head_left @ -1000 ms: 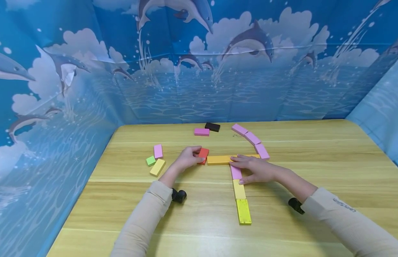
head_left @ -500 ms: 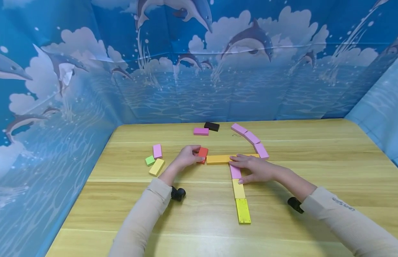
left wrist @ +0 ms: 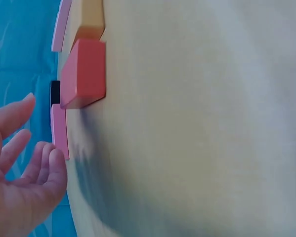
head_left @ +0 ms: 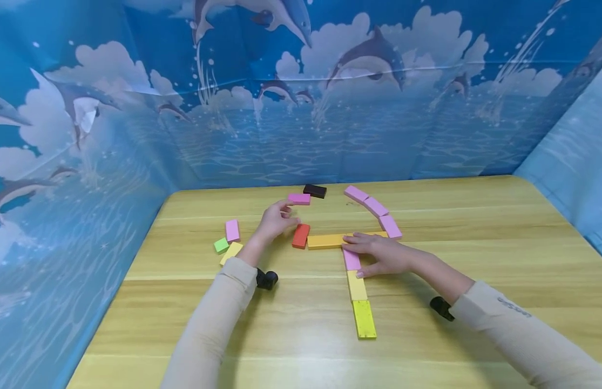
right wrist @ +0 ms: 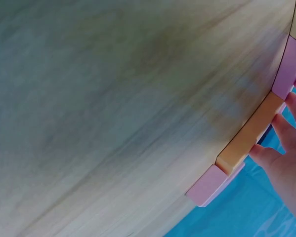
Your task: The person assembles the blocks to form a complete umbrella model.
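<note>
My left hand (head_left: 275,220) hovers just left of a red block (head_left: 301,236), fingers spread and holding nothing. In the left wrist view a gap separates that hand from the red block (left wrist: 91,71). The red block lies slightly slanted at the left end of a row of orange blocks (head_left: 325,241). With loosely extended fingers, my right hand (head_left: 383,254) rests on the orange row and beside a pink block (head_left: 351,260) below it, hiding part of both. A pale yellow block (head_left: 357,286) and a bright yellow block (head_left: 364,320) continue downward from the pink one.
Several pink blocks (head_left: 376,206) curve up and left from the row's right end. Behind my left hand lie a magenta block (head_left: 301,199) and a black block (head_left: 315,190). A pink (head_left: 232,230), a green (head_left: 221,246) and a yellow block (head_left: 231,253) lie at left.
My left hand has let go of the red block and moved up and slightly left of it. My right hand stays in its place on the blocks. The head view has shifted slightly.
</note>
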{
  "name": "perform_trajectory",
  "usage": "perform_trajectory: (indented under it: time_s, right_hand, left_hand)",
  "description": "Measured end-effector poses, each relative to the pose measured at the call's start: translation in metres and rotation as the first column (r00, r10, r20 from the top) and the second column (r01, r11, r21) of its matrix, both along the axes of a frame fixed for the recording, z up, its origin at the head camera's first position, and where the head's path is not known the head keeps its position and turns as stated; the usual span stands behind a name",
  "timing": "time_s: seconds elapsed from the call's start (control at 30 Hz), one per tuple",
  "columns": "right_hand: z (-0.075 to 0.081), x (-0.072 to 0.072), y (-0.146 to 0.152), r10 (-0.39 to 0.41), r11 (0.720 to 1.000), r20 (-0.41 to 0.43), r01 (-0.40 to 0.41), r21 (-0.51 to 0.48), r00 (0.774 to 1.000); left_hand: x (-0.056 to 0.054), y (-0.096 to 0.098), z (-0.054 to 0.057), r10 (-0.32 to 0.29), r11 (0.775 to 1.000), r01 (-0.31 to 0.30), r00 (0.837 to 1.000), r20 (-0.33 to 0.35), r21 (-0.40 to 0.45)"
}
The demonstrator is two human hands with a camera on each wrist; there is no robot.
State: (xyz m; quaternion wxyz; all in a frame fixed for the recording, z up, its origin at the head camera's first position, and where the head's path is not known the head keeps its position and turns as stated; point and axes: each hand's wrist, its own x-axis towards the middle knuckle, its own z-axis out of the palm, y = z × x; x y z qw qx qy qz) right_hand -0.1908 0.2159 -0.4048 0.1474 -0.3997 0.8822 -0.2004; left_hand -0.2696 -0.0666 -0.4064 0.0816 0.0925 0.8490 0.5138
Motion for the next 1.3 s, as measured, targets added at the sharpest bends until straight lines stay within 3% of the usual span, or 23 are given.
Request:
perform_trajectory:
  time_s: [0.13,0.3,0.67,1.0,1.3]
  right_hand:
    - [0.001,0.0,0.0,-0.003,1.0,0.002,0.003,-0.004,1.0]
    - [0.001,0.001,0.001,-0.005,1.0,0.017,0.005,0.002,1.0]
    - [-0.001,0.002,0.003,-0.012,1.0,0.013,0.012,-0.011,1.0]
    - [0.001,0.002,-0.001,-0.01,1.0,0.013,0.01,-0.013,1.0]
    - [0.0,0.0,0.0,-0.013,1.0,0.008,0.013,-0.013,1.0]
  left_hand:
    - [-0.013,0.001,0.0,0.021,1.0,-0.02,0.997,-0.076,0.012]
    - [-0.026,0.004,-0.007,0.028,0.998,-0.035,0.987,-0.156,-0.044]
    - [-0.046,0.014,-0.018,0.009,0.977,-0.05,0.981,-0.192,-0.207]
    - [-0.05,0.019,-0.017,0.016,0.957,-0.079,0.976,-0.219,-0.279]
    - [-0.049,0.017,-0.023,0.019,0.958,-0.09,0.967,-0.255,-0.271]
